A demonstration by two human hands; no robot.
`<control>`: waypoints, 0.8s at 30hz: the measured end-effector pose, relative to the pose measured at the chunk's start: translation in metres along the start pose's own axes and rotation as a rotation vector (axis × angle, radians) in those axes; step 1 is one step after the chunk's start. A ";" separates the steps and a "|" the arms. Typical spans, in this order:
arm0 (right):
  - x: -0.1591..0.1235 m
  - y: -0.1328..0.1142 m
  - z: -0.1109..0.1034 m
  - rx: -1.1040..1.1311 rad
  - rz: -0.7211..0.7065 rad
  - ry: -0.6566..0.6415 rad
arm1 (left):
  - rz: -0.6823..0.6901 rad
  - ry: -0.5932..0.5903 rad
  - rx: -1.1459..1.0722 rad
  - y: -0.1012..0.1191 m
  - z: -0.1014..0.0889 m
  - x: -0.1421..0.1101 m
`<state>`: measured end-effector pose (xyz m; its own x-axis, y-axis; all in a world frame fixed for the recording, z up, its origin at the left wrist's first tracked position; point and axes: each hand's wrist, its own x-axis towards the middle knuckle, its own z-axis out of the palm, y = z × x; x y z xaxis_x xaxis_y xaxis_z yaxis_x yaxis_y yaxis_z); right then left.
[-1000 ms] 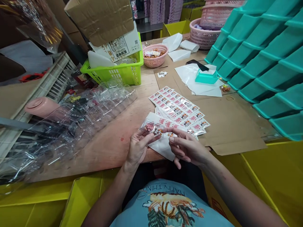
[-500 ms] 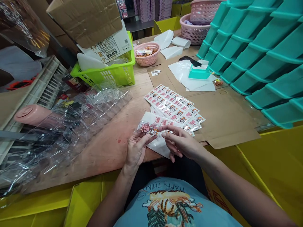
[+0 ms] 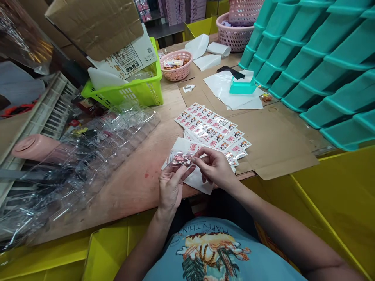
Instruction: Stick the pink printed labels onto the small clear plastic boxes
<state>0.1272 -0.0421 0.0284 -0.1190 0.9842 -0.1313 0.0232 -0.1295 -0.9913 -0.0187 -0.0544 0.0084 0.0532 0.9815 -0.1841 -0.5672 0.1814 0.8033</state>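
My left hand (image 3: pixel 171 189) holds a small clear plastic box (image 3: pixel 173 155) above the table edge, thumb on its near side. A pink printed sticker (image 3: pixel 178 159) shows on the box. My right hand (image 3: pixel 216 168) is closed in a pinch at the box's right end, on a small cat-print sticker (image 3: pixel 188 160) that its fingertips partly cover. Fanned sheets of cat and pink-lettered stickers (image 3: pixel 215 128) lie just beyond my hands. White backing paper (image 3: pixel 199 182) is under them.
Nested clear plastic boxes (image 3: pixel 117 136) spread along the left. Behind stand a green basket (image 3: pixel 143 88) and a pink basket (image 3: pixel 177 72) of small wrapped pieces. Stacked teal trays (image 3: pixel 310 74) rise at the right; a single teal tray (image 3: pixel 241 88) rests on white paper near a black phone (image 3: pixel 230 72).
My right hand has moved left, bringing the cat sticker from beside the clear box to its right end. The left hand keeps its hold on the box. The view has shifted slightly.
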 end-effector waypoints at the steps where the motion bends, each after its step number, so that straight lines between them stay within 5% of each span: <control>1: 0.000 0.002 0.001 -0.047 -0.021 0.033 | -0.002 -0.001 0.001 -0.001 0.000 0.000; 7: -0.001 0.009 0.006 -0.260 -0.191 0.126 | -0.003 0.019 -0.021 -0.004 0.000 0.001; 18: -0.001 0.004 0.010 -0.146 -0.092 0.058 | -0.084 0.012 -0.074 -0.002 -0.001 0.001; 24: 0.004 0.007 0.003 -0.221 -0.132 0.048 | -0.350 -0.101 -0.319 0.011 -0.007 0.021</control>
<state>0.1236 -0.0396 0.0206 -0.0881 0.9961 0.0053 0.2273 0.0252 -0.9735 -0.0301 -0.0325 0.0094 0.3568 0.8686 -0.3438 -0.7236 0.4897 0.4864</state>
